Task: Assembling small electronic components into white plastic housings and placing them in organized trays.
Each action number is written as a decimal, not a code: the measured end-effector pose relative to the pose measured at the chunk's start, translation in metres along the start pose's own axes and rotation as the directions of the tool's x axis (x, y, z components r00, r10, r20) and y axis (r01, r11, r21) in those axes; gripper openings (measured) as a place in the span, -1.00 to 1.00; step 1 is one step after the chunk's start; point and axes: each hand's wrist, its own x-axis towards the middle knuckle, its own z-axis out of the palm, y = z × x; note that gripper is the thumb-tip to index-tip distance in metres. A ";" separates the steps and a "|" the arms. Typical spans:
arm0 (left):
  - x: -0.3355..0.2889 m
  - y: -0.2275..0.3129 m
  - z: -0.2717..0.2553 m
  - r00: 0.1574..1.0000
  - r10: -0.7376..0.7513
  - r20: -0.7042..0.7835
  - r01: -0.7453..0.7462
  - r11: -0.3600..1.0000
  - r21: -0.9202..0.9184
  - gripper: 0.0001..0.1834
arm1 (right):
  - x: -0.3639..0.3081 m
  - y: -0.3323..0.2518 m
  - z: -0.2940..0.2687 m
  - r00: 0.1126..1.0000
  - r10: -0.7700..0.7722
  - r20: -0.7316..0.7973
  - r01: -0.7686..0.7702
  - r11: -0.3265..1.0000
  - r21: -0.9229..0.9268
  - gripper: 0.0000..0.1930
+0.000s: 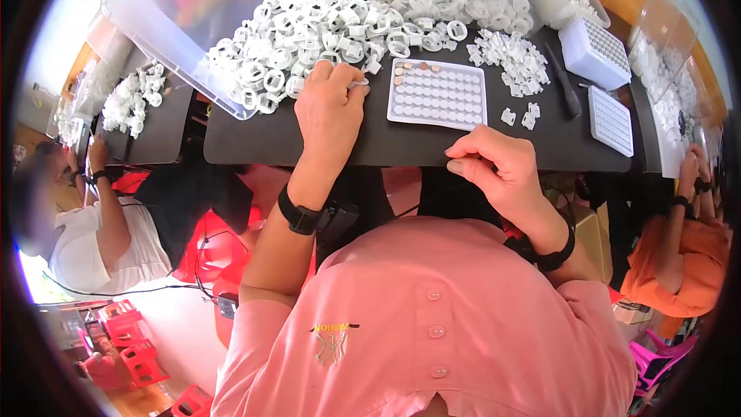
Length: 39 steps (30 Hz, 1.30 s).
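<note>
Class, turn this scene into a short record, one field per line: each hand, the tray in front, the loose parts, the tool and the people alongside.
Left hand: at the near side of the rings; grip unclear
Right hand: by the tray's near right corner; contents unclear
Tray: white, on the dark table; a few small discs near its far left corner
Rings: white, heaped
Clips: white, piled right of the tray
Tool: dark, right of the clips
Neighbours: white top at left, orange top at right

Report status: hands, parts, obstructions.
Left hand at heaped white plastic ring-shaped parts. Right hand near white rectangular plastic tray. Long black tool apart from both hands.
</note>
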 end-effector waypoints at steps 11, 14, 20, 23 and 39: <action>-0.014 0.012 -0.017 0.996 -0.086 -0.016 0.069 0.889 -0.453 -0.85 | 0.012 0.005 -0.005 0.999 -0.010 -0.034 0.011 0.999 0.041 -0.89; -0.022 0.027 -0.028 0.996 -0.086 0.036 0.088 0.755 -0.650 -0.80 | 0.026 -0.002 0.007 0.996 0.050 -0.072 -0.041 0.991 0.127 -0.92; -0.034 0.040 -0.032 0.999 0.054 0.002 -0.034 0.669 -0.742 -0.68 | 0.056 -0.019 0.033 0.967 0.255 0.008 -0.226 0.841 0.492 -0.86; -0.039 0.041 -0.033 0.996 0.085 -0.017 -0.068 0.647 -0.760 -0.65 | 0.057 -0.022 0.041 0.970 0.230 0.075 -0.233 0.800 0.552 -0.84; -0.043 0.040 -0.041 0.892 -0.046 0.449 0.451 0.116 -0.885 -0.69 | 0.054 -0.020 0.026 0.975 0.185 0.119 -0.220 0.778 0.588 -0.69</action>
